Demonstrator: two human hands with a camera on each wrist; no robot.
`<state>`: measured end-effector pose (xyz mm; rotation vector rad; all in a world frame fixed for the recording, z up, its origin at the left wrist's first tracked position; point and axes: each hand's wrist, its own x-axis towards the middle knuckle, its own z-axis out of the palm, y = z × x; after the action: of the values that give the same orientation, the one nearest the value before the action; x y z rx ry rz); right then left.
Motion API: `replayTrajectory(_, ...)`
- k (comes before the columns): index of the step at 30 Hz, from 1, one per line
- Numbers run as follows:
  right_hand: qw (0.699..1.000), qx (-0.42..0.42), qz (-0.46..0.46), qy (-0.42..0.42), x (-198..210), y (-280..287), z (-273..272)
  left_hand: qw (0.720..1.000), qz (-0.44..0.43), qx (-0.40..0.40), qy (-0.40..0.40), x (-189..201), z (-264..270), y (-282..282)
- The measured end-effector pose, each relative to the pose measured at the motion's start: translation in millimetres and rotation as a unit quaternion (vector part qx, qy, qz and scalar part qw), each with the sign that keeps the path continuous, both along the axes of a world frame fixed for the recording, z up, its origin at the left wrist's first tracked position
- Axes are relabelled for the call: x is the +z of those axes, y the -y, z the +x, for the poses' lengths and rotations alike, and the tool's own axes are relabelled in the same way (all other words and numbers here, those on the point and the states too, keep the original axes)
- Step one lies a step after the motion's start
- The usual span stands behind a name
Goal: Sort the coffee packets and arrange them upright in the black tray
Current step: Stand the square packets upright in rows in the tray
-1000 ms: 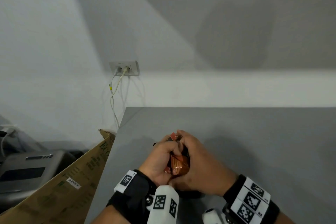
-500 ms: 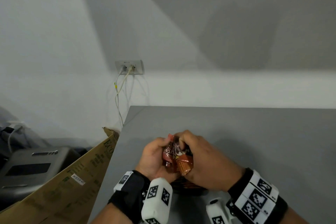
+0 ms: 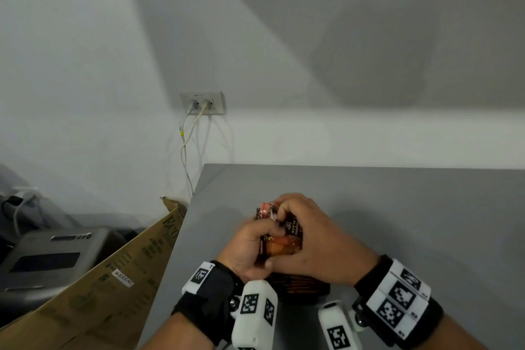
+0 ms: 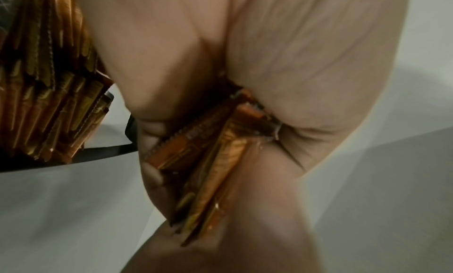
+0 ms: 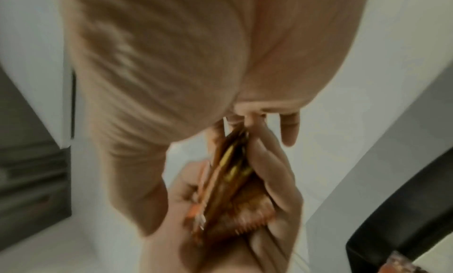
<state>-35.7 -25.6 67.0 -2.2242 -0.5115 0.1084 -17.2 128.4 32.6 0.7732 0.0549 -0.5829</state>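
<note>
A small stack of brown and orange coffee packets (image 3: 281, 239) is held upright between both hands above the grey table (image 3: 397, 207). My left hand (image 3: 250, 247) grips the stack from the left, fingers curled round it. My right hand (image 3: 312, 233) wraps it from the right, its fingertips pinching the packets' top edges. The stack (image 4: 210, 161) shows edge-on in the left wrist view, and in the right wrist view the same packets (image 5: 232, 190) appear. The black tray (image 3: 301, 290) lies just under the hands, mostly hidden; several packets (image 4: 46, 95) stand upright in it.
The table's left edge runs close to my left wrist. Beyond it leans a cardboard box (image 3: 99, 287) and a grey device (image 3: 48, 258) sits on the floor. A wall socket (image 3: 203, 103) with white cables is above the table's far left corner.
Both hands have kept hold of the packet stack and lifted it slightly away from the tray. My right fingertips have moved up onto the packets' top edges. The camera has shifted a little.
</note>
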Motion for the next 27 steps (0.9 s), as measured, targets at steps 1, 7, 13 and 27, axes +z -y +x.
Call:
replayTrajectory(1, 0.999, -0.01, 0.045, -0.004, 1.1, 3.4, 3.3, 1.0, -0.006, 0.005, 0.005, 0.2, 0.6, -1.8)
replayTrajectory(7, 0.988, -0.065, 0.127, -0.061, -0.1, 16.5, 18.0, 0.999, -0.017, 0.0, 0.037, -1.3, 4.1, -9.2)
replayTrajectory(13, 0.975, -0.126, 0.168, -0.067, 2.5, 15.8, 24.4, 0.999, -0.015, 0.006, 0.046, -7.8, 8.6, -11.4)
replayTrajectory(27, 0.885, -0.15, 0.404, -0.175, 9.8, 20.6, 32.0, 0.997, 0.006, 0.071, 0.04, -11.8, 19.1, -11.3)
